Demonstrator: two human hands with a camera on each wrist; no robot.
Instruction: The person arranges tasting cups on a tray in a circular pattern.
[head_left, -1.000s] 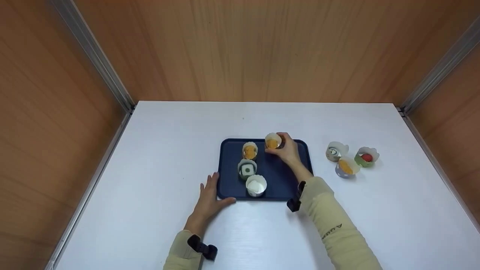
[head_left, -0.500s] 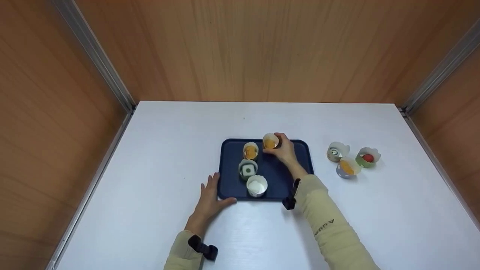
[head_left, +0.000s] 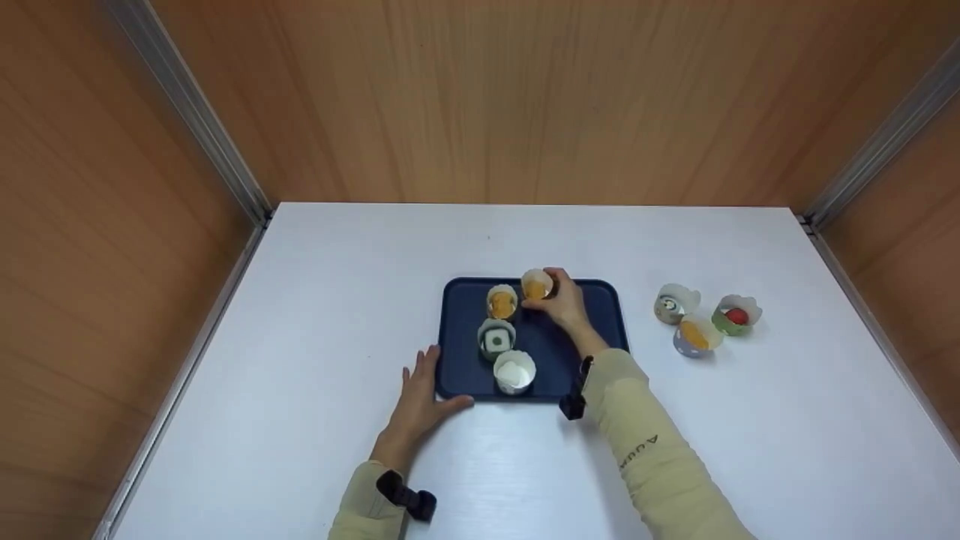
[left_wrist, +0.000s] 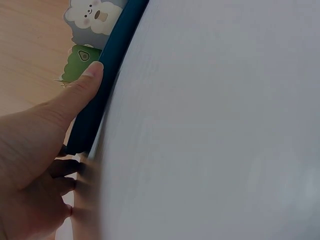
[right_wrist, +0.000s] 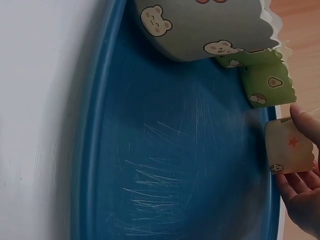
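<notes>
My right hand [head_left: 561, 300] pinches a small beige paper baking cup [head_left: 535, 284] with an orange piece inside, at the far edge of the dark blue tray [head_left: 570, 352]. In the right wrist view that cup [right_wrist: 291, 147] shows a scalloped rim and a red star. Beside it on the tray stands another cup with orange in it [head_left: 501, 303], then a green cup [head_left: 496, 340] holding a white square piece, then a bear-print cup [head_left: 514, 373] with white inside. My left hand [head_left: 420, 397] spreads around the tray's near left corner, thumb along the near rim, fingers straight beside the left edge.
Several things lie right of the tray on the white table [head_left: 330, 315]: a pale cup [head_left: 675, 304], a green cup [head_left: 736, 315] with a red piece, and a lavender cup [head_left: 696, 336] with orange. Wooden panels [head_left: 525, 105] wall in the table's back and sides.
My right hand has carried the baking cup a little left and slightly nearer, closer to the other cup with orange. My left hand and the tray keep their place.
</notes>
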